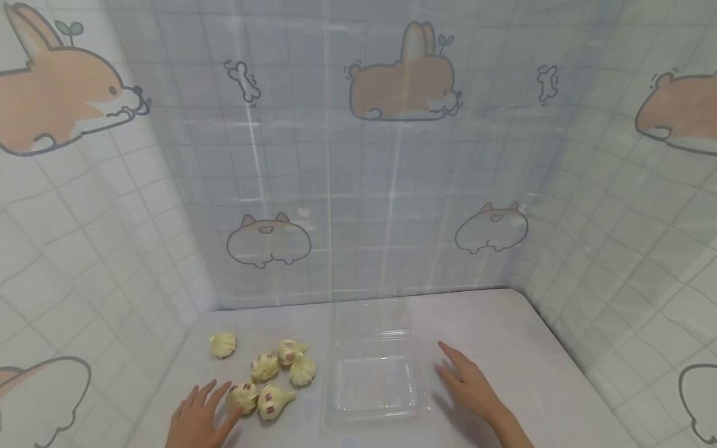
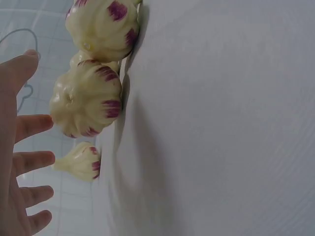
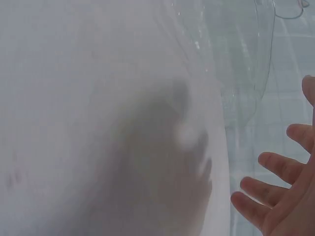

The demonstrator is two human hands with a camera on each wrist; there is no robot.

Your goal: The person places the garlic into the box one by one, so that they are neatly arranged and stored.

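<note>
while the left hand hangs beside the garlic bulbs, its grip is spread wide, thumb and fingers apart, holding nothing; whether a fingertip touches the nearest bulb i cannot tell. six cream bulbs, several marked with purple, lie on the left part of the pale worktop, five grouped together and one set apart farther back. to their right sits a clear plastic box, its lid folded back behind it. right of the box, the right hand hovers above the worktop, its grip also spread and holding nothing.
</note>
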